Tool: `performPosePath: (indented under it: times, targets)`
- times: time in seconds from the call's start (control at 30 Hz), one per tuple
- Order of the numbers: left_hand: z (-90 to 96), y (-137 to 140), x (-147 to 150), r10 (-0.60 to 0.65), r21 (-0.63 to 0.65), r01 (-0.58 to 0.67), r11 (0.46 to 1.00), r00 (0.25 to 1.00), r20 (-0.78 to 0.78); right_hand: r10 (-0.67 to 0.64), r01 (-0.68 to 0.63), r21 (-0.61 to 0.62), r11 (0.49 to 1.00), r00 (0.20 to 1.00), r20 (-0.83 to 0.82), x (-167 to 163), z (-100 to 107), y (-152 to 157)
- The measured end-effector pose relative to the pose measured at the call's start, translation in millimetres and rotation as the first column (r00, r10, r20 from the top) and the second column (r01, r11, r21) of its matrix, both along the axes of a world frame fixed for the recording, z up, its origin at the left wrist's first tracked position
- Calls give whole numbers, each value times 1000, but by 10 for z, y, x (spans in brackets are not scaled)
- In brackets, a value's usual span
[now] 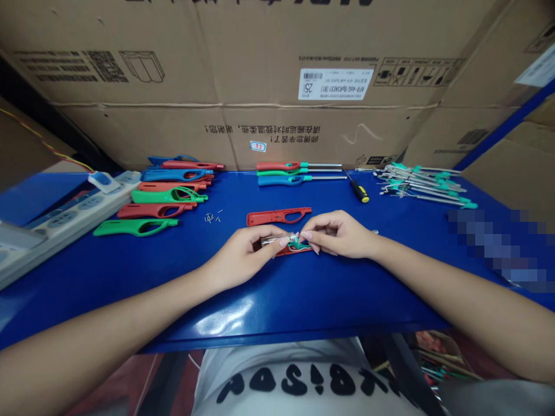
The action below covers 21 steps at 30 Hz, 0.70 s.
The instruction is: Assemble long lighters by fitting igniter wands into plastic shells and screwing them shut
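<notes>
My left hand [245, 254] is closed around a small clear lighter fuel tank [272, 238], with its metal valve end pointing right. My right hand [340, 234] pinches beside that valve end; what sits between its fingertips is too small to make out. Just under the fingers are a teal plastic part with a thin pale wire [299, 247] and a red lighter shell half [282, 252], partly covered by my hands. Behind them lies another red shell half [277, 217], its hollow inside facing up.
Lighter shells [158, 210] in red, green and blue lie at left beside a power strip [65, 216]. Loose screws [212, 217], lighters with metal tubes [286, 180], a screwdriver [359, 189] and a pile of tube assemblies [422, 185] lie further back. Cardboard [173, 115] walls the rear.
</notes>
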<state>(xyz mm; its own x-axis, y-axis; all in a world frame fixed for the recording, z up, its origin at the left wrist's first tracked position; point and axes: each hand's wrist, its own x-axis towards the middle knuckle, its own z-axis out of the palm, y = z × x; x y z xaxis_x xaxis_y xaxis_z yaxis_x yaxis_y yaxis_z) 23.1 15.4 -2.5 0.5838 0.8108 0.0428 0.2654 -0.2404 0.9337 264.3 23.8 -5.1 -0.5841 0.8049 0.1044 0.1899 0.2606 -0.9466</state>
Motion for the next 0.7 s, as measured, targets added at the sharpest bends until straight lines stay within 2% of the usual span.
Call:
performPosePath:
  times: [0.33, 0.7]
  targets:
    - [-4, -11, 3, 8, -6, -9, 1000, 999, -44, 13, -14, 18, 1000, 1000, 21, 0, -13, 12]
    - [-11, -8, 18, 34, 43, -30, 999, 996, -87, -13, 13, 0, 1000, 1000, 25, -32, -8, 8]
